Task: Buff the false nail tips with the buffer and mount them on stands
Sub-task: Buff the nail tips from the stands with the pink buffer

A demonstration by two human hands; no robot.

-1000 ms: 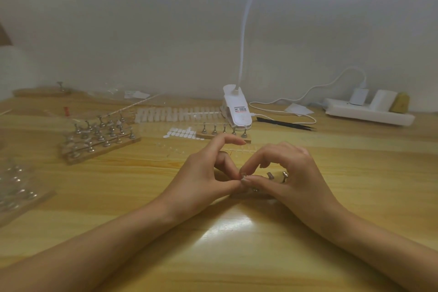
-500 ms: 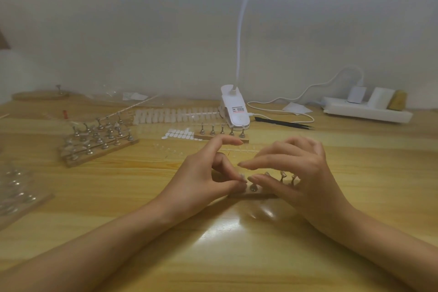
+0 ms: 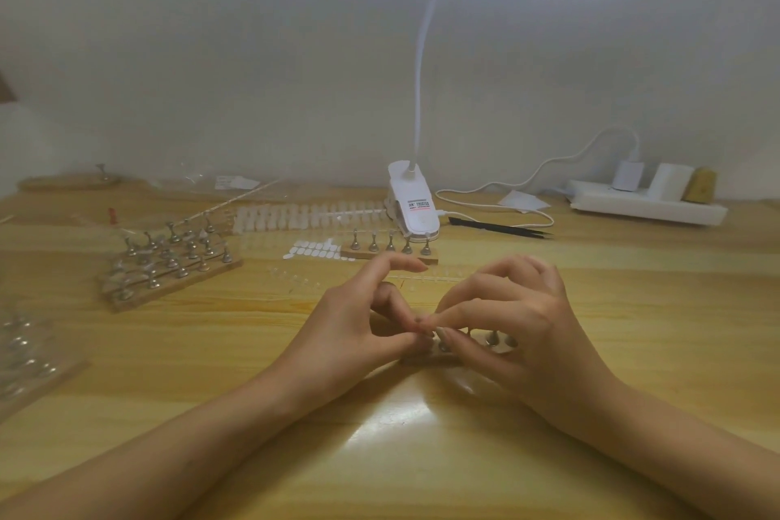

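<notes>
A small wooden strip of metal nail stands [image 3: 494,340] lies on the table between my hands, mostly hidden by my fingers. My left hand [image 3: 350,325] pinches the strip's left end with thumb and curled fingers, index raised. My right hand [image 3: 519,321] pinches with index and thumb over the leftmost stand, apparently on a clear nail tip that is too small to make out. The two hands' fingertips touch there. No buffer shows.
Behind my hands stand another strip of stands [image 3: 390,243], white adhesive dots [image 3: 312,249], a row of false nail tips [image 3: 308,217] and a clip lamp [image 3: 413,207]. A block of several stands [image 3: 169,262] sits left, black tweezers [image 3: 502,228] and a power strip [image 3: 645,207] right.
My right hand opened and lifted its fingers half a second ago, then curled back so index and thumb pinch at the leftmost stand. My left hand has barely moved.
</notes>
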